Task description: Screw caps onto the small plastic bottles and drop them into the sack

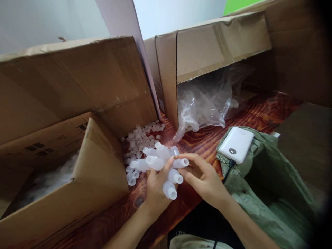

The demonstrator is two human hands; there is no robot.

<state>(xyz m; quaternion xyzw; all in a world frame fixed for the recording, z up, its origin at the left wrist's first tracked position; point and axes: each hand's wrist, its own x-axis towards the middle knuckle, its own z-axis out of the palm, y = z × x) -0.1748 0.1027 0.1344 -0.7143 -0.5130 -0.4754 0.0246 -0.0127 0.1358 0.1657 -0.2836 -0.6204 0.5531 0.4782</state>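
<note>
My left hand (155, 186) is closed round a bunch of several small translucent white plastic bottles (158, 160), their open necks fanning out in different directions above the wooden table (204, 138). My right hand (202, 176) is closed too, its fingertips pinching one bottle (181, 163) at the right side of the bunch. A heap of small white caps (141, 140) lies on the table just behind and left of the hands.
An open cardboard box (98, 173) with white pieces inside stands at the left. A second box (207, 48) lies on its side at the back with a clear plastic bag (204, 100) spilling out. A white power bank (236, 144) rests on a green cloth bag (269, 193) at the right.
</note>
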